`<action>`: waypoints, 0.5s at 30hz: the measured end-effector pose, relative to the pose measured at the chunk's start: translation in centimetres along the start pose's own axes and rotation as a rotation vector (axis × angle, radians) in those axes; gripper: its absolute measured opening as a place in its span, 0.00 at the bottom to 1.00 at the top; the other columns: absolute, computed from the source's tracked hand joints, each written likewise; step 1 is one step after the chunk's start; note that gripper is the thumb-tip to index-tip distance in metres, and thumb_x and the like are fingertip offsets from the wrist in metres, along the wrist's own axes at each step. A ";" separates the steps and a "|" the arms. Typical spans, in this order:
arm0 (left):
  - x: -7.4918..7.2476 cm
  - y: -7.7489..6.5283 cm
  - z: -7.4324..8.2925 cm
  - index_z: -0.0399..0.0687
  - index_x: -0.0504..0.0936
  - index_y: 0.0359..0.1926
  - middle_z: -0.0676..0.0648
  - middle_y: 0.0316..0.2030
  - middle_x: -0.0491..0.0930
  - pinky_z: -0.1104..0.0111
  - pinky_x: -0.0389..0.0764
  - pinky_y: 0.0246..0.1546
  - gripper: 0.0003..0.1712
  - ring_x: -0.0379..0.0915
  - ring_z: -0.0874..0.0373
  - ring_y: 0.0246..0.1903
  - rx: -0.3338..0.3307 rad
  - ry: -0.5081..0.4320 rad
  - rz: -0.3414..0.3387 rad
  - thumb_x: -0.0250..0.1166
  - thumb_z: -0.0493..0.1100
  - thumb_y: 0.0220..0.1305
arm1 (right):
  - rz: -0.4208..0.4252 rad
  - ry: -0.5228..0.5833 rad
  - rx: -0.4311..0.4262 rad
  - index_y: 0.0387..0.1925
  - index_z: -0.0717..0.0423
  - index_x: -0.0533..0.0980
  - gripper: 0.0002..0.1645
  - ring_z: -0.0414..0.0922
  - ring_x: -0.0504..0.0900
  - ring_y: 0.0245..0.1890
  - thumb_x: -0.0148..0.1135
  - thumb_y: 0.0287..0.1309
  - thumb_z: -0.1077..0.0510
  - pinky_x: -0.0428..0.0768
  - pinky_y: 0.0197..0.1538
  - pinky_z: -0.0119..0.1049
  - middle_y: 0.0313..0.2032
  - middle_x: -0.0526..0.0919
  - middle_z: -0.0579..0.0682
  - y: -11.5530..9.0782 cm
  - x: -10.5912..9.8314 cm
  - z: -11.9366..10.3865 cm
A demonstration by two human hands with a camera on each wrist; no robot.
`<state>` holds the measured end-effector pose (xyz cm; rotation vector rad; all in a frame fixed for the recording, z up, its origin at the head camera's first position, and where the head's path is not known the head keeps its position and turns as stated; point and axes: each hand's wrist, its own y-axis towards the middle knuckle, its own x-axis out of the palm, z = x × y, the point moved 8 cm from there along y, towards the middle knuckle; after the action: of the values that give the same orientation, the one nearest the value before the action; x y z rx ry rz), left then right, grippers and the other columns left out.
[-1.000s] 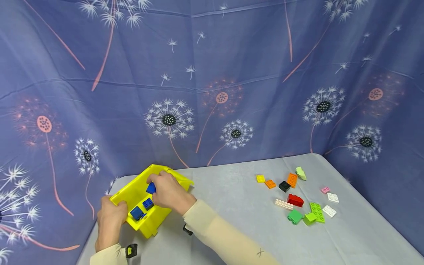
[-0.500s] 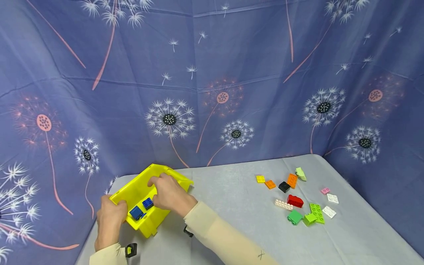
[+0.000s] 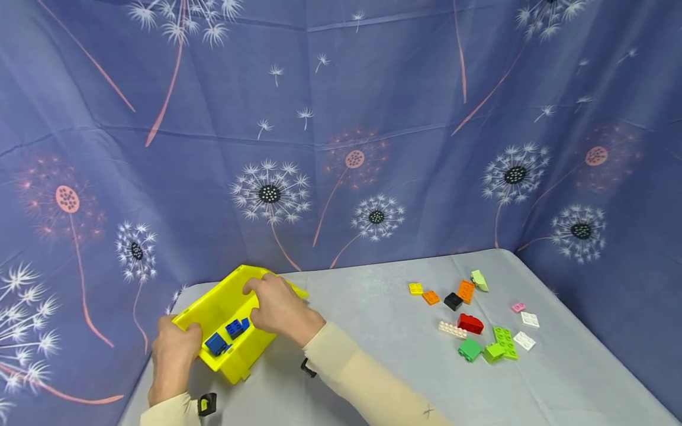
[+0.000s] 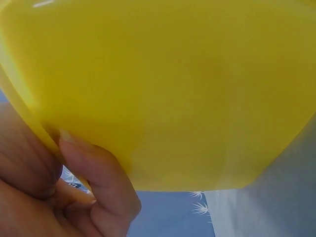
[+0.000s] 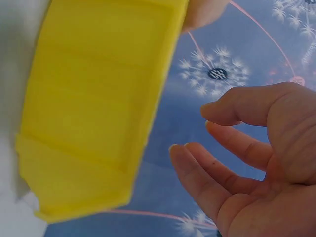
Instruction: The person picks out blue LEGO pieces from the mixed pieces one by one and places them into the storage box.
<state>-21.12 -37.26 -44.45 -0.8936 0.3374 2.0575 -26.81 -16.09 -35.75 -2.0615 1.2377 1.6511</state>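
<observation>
A yellow plastic bin [image 3: 221, 296] is tilted at the left of the table, its mouth facing the head camera. My left hand [image 3: 174, 349] grips its left rim; in the left wrist view the thumb and a bent finger [image 4: 98, 173] pinch the wall edge. Inside lie a dark blue brick [image 3: 216, 344], a blue studded brick [image 3: 234, 329] and another blue piece [image 3: 245, 323], partly hidden. Over the bin's right side is my right hand [image 3: 282, 310]. The right wrist view shows that hand [image 5: 247, 153] with loosely curved, parted fingers and nothing between them, beside the bin wall [image 5: 94, 94].
Loose bricks are spread over the right of the grey table [image 3: 362, 331]: yellow [image 3: 415, 289], orange [image 3: 466, 291], black [image 3: 453, 301], red [image 3: 470, 323], green [image 3: 470, 349], lime [image 3: 505, 343], white [image 3: 524, 341] and pink [image 3: 518, 307]. A patterned blue cloth [image 3: 437, 177] hangs behind.
A second ago my right hand held a blue brick over the bin. It has let go, the brick now lies inside, and the hand has shifted slightly right. My left hand keeps its grip.
</observation>
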 end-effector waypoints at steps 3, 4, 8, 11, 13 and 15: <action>0.0 0.4 -0.1 0.32 0.47 0.67 0.26 0.40 0.69 0.53 0.71 0.29 0.41 0.71 0.39 0.32 -0.005 0.012 -0.006 0.50 0.51 0.62 | 0.029 -0.005 -0.017 0.49 0.45 0.77 0.23 0.38 0.73 0.38 0.63 0.47 0.60 0.71 0.36 0.27 0.42 0.77 0.42 -0.3 -1.4 0.4; 0.1 0.5 -0.1 0.31 0.45 0.68 0.26 0.39 0.69 0.53 0.71 0.30 0.42 0.71 0.39 0.32 -0.006 0.014 -0.009 0.50 0.52 0.62 | 0.039 -0.002 -0.022 0.49 0.46 0.77 0.23 0.38 0.73 0.37 0.62 0.47 0.60 0.71 0.36 0.28 0.42 0.77 0.42 -0.4 -1.9 0.5; -0.3 0.6 -0.4 0.30 0.44 0.68 0.27 0.37 0.71 0.52 0.71 0.32 0.46 0.72 0.39 0.32 0.005 0.030 -0.002 0.49 0.57 0.61 | 0.082 0.017 -0.036 0.50 0.48 0.77 0.22 0.39 0.72 0.37 0.60 0.50 0.59 0.71 0.40 0.30 0.42 0.78 0.42 -0.9 -3.9 1.2; -0.8 0.5 -0.7 0.29 0.47 0.67 0.27 0.38 0.71 0.50 0.70 0.34 0.47 0.71 0.37 0.34 0.020 0.059 -0.002 0.48 0.61 0.62 | 0.100 0.018 -0.022 0.50 0.48 0.77 0.20 0.41 0.74 0.40 0.59 0.53 0.58 0.73 0.44 0.34 0.43 0.79 0.43 -1.8 -5.1 2.1; -1.2 0.2 -0.8 0.27 0.49 0.65 0.24 0.42 0.70 0.47 0.69 0.37 0.46 0.69 0.32 0.38 0.032 0.089 0.002 0.47 0.62 0.63 | 0.103 0.008 -0.003 0.51 0.48 0.77 0.20 0.44 0.75 0.41 0.58 0.54 0.58 0.73 0.45 0.37 0.44 0.79 0.44 -2.6 -5.7 2.8; -2.2 -0.2 -0.6 0.26 0.54 0.63 0.21 0.45 0.68 0.43 0.66 0.41 0.44 0.65 0.27 0.42 0.059 0.099 0.048 0.47 0.61 0.63 | 0.105 -0.015 0.013 0.51 0.47 0.77 0.19 0.45 0.76 0.42 0.57 0.55 0.57 0.73 0.47 0.38 0.43 0.79 0.44 -3.5 -6.3 3.6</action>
<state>-19.87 -38.76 -43.32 -0.9621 0.4751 2.0397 -26.91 -8.69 -32.50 -2.0053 1.3695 1.6950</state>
